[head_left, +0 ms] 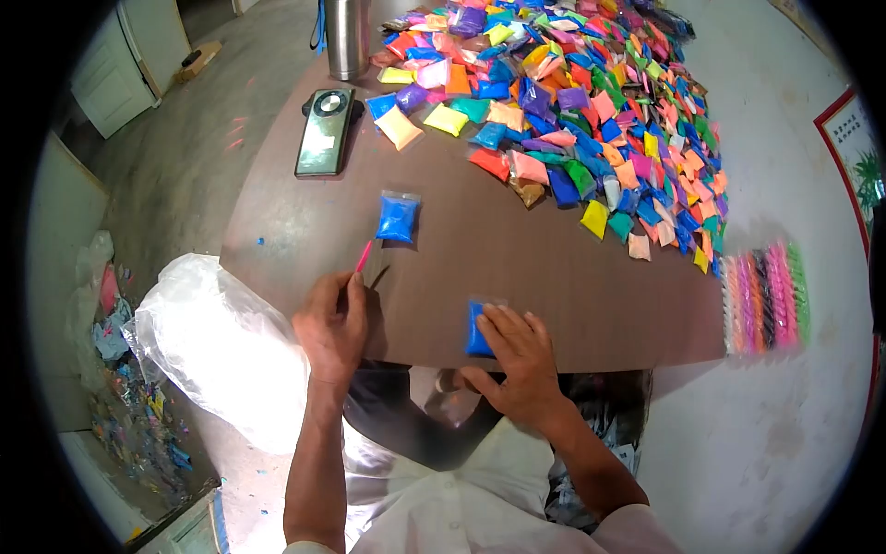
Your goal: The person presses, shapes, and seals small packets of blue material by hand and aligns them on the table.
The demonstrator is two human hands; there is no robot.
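My left hand point(334, 323) is closed in a pinch around a thin pink stick point(365, 256), whose tip points up and away from me. Just past that tip lies a small clear packet filled with something blue point(398, 218), flat on the brown table point(277, 231). Near the table's front edge my right hand point(519, 362) rests with its fingers stretched out over the right part of a second blue packet point(477, 331). Its thumb stands apart, at the table edge. Part of this second packet is hidden beneath the fingers.
A large heap of packets in many colours point(572, 102) covers the far right. A phone point(325, 132) and a steel flask point(347, 37) stand at the back left. Bundled coloured strips point(764, 297) are at the right edge, a clear plastic bag point(226, 337) at the left.
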